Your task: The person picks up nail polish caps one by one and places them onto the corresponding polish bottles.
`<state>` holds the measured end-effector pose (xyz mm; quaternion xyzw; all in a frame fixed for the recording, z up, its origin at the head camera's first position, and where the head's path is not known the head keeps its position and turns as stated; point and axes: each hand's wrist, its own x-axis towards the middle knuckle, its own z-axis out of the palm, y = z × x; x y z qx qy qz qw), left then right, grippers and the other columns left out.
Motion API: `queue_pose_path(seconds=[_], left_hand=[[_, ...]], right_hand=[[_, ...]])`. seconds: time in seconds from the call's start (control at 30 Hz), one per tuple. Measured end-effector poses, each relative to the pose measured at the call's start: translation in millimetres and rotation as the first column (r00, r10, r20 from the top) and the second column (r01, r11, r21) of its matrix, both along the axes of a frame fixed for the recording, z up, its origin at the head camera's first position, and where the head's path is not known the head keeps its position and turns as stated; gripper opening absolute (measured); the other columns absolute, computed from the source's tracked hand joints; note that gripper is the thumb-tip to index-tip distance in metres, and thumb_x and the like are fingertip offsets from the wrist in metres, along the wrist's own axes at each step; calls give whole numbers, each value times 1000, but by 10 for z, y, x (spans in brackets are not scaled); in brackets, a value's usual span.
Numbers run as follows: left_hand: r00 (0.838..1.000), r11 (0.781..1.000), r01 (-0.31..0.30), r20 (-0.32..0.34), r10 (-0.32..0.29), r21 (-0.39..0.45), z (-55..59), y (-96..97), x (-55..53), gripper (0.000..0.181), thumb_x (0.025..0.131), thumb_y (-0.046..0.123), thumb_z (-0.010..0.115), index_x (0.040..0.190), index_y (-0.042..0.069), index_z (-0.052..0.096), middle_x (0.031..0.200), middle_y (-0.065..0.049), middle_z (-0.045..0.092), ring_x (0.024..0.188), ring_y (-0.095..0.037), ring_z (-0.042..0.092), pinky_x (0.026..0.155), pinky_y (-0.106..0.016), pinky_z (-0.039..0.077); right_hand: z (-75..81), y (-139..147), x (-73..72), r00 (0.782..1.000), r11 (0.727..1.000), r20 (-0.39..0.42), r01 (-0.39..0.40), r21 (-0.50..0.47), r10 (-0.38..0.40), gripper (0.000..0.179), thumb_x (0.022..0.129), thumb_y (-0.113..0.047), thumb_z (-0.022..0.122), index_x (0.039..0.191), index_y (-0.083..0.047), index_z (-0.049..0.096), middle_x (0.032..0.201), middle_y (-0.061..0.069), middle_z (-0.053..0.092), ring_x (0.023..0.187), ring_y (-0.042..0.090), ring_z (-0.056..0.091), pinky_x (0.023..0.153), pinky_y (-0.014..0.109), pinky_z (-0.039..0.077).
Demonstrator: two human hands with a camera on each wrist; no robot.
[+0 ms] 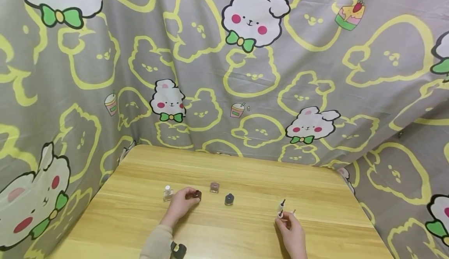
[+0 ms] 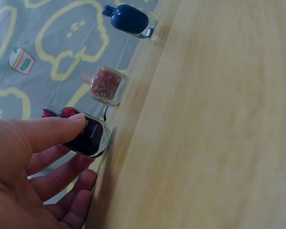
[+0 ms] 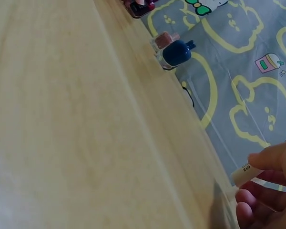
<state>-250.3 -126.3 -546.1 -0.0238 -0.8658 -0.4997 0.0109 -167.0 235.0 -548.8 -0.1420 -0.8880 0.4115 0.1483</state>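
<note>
In the head view my left hand (image 1: 182, 204) grips a dark red nail polish bottle (image 2: 88, 136) between thumb and fingers, its uncapped neck stained red. A pink glitter nail polish bottle (image 1: 214, 187) stands just beyond it, and a dark blue one (image 1: 229, 199) to its right, both without caps. Beside my left knuckles is a clear bottle (image 1: 167, 194) with a white top. Over at the right, my right hand (image 1: 292, 233) pinches a white brush cap (image 3: 248, 174) marked 012, its dark brush pointing up. Another white brush cap (image 1: 281, 205) stands just behind it.
A third pale cap (image 1: 293, 213) shows partly behind the right fingers. The wooden table (image 1: 245, 235) ends at a grey curtain (image 1: 207, 75) with yellow outlines and white cartoon animals, which hangs along its back and sides. A black strap (image 1: 179, 250) sits at the left wrist.
</note>
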Motion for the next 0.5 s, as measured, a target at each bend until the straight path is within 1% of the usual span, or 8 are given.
queue_pose_path(seconds=[0.07,0.17,0.37,0.5], left_hand=[[1000,1000,5,-2,-5,-2,6,8,10,28,82,13,75,107,5,67,106,-10,71,96,-22,64,87,-42,55],[1000,1000,17,-10,-17,11,25,26,35,28,82,13,75,107,4,67,105,-10,71,94,-21,64,84,-40,55],[998,998,48,-41,-47,33,82,103,94,29,82,13,75,108,4,67,104,-9,71,95,-23,65,86,-42,56],[997,997,62,-50,-60,48,131,171,129,29,81,13,75,108,6,67,103,-8,71,96,-23,66,86,-43,56]], right_hand=[[24,-11,13,1000,1000,-10,-11,-1,11,21,86,-11,72,105,-4,67,101,12,73,78,0,61,76,21,53],[53,-43,24,998,1000,-50,-25,1,25,20,85,-8,72,105,-4,67,102,14,73,82,3,64,77,22,56],[84,-117,25,991,999,-127,-39,1,39,18,85,-5,71,103,-3,66,100,13,74,80,-6,60,72,20,55],[108,-158,34,987,999,-156,-40,-3,39,19,86,-5,71,105,-2,67,99,14,73,79,-7,58,71,19,55]])
